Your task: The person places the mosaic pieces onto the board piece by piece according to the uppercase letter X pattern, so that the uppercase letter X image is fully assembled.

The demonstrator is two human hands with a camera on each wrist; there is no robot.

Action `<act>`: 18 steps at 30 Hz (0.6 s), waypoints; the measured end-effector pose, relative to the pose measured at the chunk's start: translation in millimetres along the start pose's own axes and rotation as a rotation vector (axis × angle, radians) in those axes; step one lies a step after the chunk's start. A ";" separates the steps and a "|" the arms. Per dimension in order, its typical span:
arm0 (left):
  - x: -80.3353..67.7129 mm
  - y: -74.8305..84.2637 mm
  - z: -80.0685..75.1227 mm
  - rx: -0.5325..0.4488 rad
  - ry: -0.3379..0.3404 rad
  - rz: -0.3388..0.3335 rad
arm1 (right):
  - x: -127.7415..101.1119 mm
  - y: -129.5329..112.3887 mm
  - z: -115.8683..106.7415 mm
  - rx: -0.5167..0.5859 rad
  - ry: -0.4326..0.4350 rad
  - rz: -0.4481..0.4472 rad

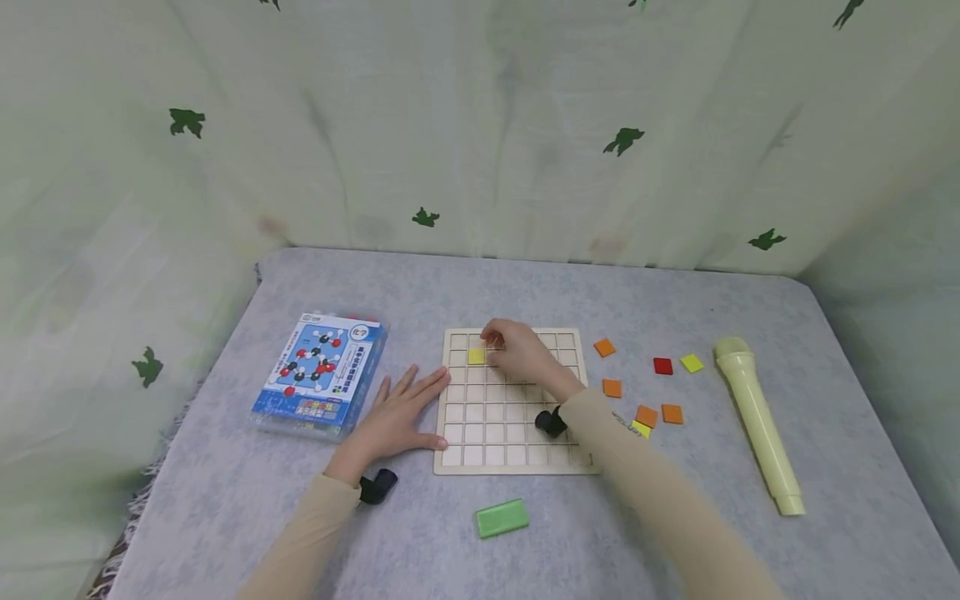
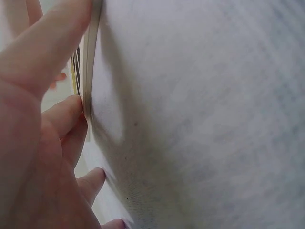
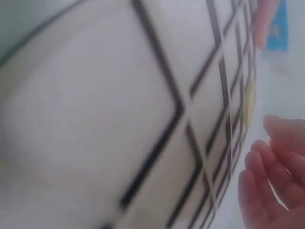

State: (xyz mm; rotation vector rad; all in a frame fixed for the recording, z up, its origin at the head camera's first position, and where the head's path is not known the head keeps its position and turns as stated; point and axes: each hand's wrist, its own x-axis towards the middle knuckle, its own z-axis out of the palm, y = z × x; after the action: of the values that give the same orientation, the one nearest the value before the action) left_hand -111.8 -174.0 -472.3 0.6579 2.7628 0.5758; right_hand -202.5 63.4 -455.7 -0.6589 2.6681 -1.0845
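Note:
A pale wooden grid board (image 1: 474, 412) lies on the cloth, with one yellow tile (image 1: 476, 357) in a cell near its upper left. My left hand (image 1: 397, 417) is spread flat at the board's left side. Its thumb and some fingertips touch the board's edge, also seen in the left wrist view. My right hand (image 1: 517, 350) hovers over the far part of the board, just right of the yellow tile. Its fingers (image 3: 259, 191) are loosely bent, and no tile shows between them in the right wrist view.
Orange tiles (image 1: 604, 347), a red tile (image 1: 663, 366) and yellow tiles (image 1: 692, 363) lie scattered right of the board. A cream microphone-shaped tube (image 1: 761, 429) lies farther right. A blue molecule-kit box (image 1: 318, 375) sits at left, and a green block (image 1: 502, 518) in front.

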 end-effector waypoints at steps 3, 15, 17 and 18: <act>0.9 1.0 0.2 0.001 -0.001 -0.007 | -14.6 14.6 -19.1 0.073 0.040 0.011; 0.9 0.8 0.8 0.007 -0.015 -0.027 | -77.5 96.9 -86.9 0.039 0.153 0.193; 0.9 0.4 1.0 0.009 -0.014 -0.023 | -81.3 104.0 -89.6 0.006 0.143 0.212; 1.0 0.3 1.1 0.008 -0.012 -0.019 | -82.1 106.6 -90.3 -0.009 0.135 0.218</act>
State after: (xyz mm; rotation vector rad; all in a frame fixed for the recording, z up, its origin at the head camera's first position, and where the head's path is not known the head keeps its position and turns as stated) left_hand -112.3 -173.0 -473.3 0.6336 2.7587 0.5546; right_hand -195.0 225.0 -465.1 -0.2959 2.7785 -1.0924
